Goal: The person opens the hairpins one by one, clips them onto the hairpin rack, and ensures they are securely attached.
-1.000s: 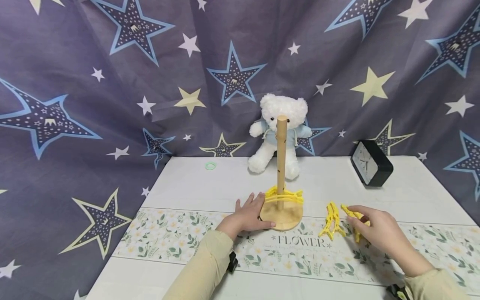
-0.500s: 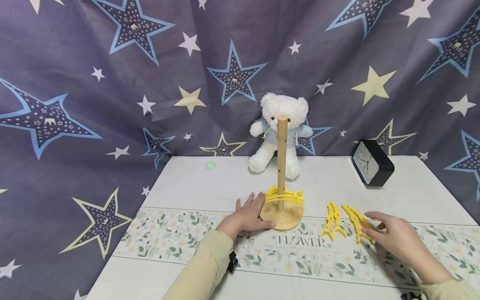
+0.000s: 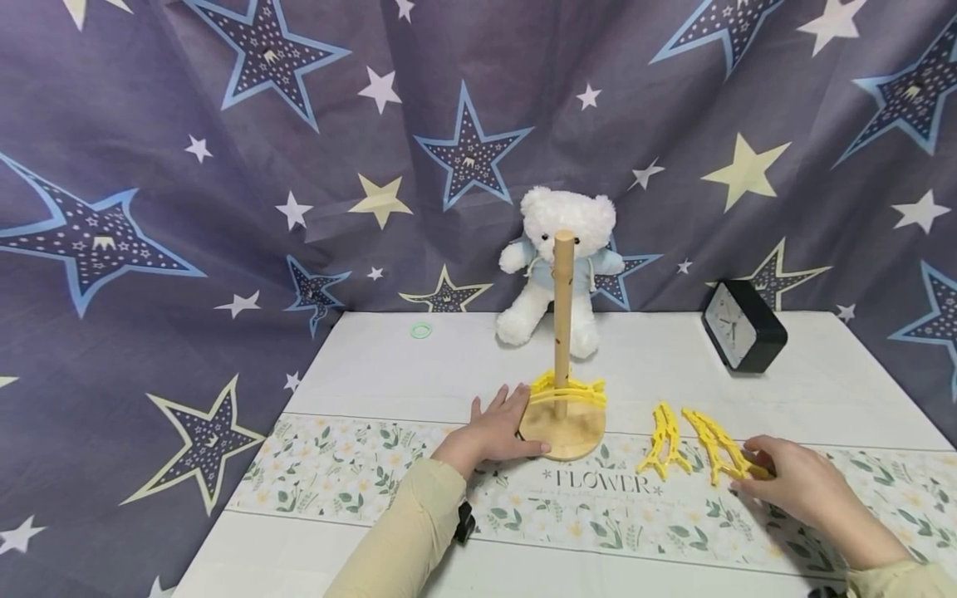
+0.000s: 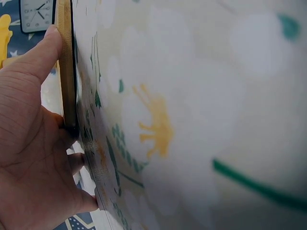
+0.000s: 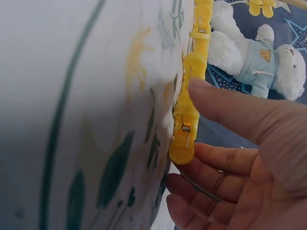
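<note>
My left hand (image 3: pixel 493 432) lies spread against the left side of a round wooden base (image 3: pixel 571 440) with an upright pole (image 3: pixel 562 324). Its thumb rests on the base's front rim, and the other fingers reach straight back. Yellow plastic clips (image 3: pixel 586 392) stand around the foot of the pole. To the right, another yellow clip set (image 3: pixel 661 440) lies on the table. Beside it my right hand (image 3: pixel 807 490) pinches the near end of a yellow spring clip (image 5: pixel 184 129), thumb on one side and bent fingers on the other; coil springs show in the right wrist view.
A white teddy bear (image 3: pixel 557 216) in a blue top sits behind the pole. A black alarm clock (image 3: pixel 743 325) stands back right, and a green ring (image 3: pixel 421 330) lies back left. A flowered runner (image 3: pixel 359 465) crosses the white table before a star-printed curtain (image 3: pixel 449 50).
My right hand has moved right and slightly nearer along the yellow clips, from the far end to the near right end. Prongs there now show spread wider. The left hand stays at the base.
</note>
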Tool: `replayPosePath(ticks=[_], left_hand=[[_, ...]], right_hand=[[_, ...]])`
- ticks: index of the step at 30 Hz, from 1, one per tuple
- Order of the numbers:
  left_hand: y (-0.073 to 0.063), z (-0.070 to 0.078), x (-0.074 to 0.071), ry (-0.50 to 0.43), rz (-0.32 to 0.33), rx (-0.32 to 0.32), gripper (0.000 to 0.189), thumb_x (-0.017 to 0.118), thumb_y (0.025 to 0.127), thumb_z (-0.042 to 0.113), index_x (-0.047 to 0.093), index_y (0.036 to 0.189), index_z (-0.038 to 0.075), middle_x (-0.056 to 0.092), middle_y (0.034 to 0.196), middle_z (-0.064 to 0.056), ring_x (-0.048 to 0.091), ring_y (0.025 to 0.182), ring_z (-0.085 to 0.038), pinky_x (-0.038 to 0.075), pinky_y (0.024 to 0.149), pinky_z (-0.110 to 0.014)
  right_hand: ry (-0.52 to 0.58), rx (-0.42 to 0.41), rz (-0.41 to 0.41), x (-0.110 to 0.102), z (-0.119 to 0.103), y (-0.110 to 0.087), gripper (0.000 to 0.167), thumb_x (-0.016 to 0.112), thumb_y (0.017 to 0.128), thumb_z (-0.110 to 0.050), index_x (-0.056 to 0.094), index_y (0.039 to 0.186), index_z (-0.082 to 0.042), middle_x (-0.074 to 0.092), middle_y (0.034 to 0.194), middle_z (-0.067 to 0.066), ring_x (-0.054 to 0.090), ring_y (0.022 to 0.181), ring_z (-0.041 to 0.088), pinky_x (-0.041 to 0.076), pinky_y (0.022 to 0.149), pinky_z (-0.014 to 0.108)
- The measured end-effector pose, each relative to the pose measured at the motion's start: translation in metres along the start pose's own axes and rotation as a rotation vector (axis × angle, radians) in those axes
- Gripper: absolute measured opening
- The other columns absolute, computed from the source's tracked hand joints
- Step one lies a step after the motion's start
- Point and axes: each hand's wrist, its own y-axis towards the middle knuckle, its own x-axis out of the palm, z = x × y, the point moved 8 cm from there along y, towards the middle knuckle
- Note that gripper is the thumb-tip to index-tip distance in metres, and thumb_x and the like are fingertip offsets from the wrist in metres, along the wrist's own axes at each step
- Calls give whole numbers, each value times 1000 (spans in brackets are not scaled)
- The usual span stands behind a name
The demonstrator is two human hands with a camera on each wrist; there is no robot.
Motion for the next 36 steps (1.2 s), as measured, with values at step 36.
replayPosePath(ticks=[36], left_hand=[[-3,1,-2,5,7,-5,104,57,85,69,7,159,15,7,164,0,2,149,-24,-2,114,-61]], right_hand=[[185,-274,358,-43,-69,-16,39,68,91,-14,59,126,-1,67,104,26,67,79,35,54,65,48]])
